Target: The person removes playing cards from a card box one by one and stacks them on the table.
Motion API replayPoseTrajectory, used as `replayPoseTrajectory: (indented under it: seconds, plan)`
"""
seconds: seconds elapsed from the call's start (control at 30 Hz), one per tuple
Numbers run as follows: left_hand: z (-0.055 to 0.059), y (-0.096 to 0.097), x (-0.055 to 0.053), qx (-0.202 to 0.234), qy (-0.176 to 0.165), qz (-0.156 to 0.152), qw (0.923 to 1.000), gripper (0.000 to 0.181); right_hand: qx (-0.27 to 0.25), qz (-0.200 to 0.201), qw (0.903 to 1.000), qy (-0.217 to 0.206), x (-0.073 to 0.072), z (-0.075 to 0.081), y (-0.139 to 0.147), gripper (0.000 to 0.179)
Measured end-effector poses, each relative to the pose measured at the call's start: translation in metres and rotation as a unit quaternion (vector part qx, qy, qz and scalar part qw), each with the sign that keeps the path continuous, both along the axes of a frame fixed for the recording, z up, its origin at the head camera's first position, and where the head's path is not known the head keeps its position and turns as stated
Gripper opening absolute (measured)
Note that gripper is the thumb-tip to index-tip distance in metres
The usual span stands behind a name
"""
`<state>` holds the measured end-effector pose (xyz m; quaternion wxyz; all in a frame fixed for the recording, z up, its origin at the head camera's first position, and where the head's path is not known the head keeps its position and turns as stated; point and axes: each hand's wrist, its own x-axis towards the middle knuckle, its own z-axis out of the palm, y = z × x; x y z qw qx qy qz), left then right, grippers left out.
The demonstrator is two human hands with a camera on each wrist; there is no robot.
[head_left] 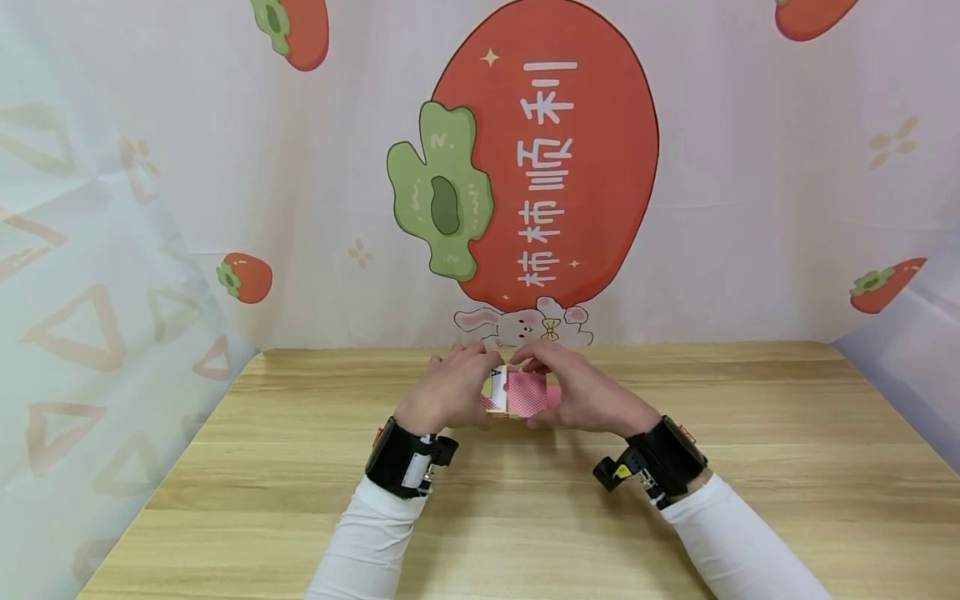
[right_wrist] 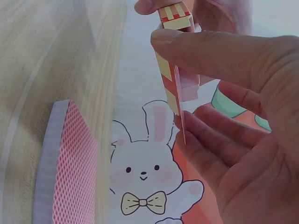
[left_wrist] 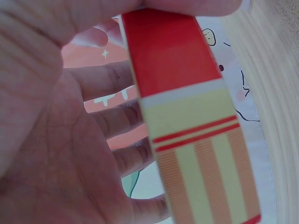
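Between the hands is a card box (left_wrist: 187, 112), red and cream with stripes in the left wrist view. In the head view, a white part with an A (head_left: 498, 385) and a pink patterned surface (head_left: 527, 393) show there. My left hand (head_left: 450, 387) grips one end of the box, thumb along its edge. With thumb and fingertips, my right hand (head_left: 588, 396) pinches the opposite end, where a thin flap (right_wrist: 181, 109) sticks out. A deck of cards (right_wrist: 77, 168) with a pink patterned back lies on the table below, apart from the right fingers.
The wooden table (head_left: 300, 500) reaches to a hanging cloth (head_left: 727, 208) printed with fruit and a rabbit (right_wrist: 145, 172). Black bands with cameras sit on the left wrist (head_left: 408, 458) and right wrist (head_left: 660, 458).
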<state>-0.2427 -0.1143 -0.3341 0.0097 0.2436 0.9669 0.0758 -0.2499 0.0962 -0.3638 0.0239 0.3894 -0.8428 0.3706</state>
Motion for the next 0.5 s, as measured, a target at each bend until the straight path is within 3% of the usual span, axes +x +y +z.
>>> replayPoseTrajectory:
  seconds: [0.5]
  plan:
    - [-0.0002,-0.0025,-0.0021,0.003,0.002,0.011,0.9999,0.074,0.018,-0.003,0.9998,-0.003,0.0008,0.0039,0.0037,0.073]
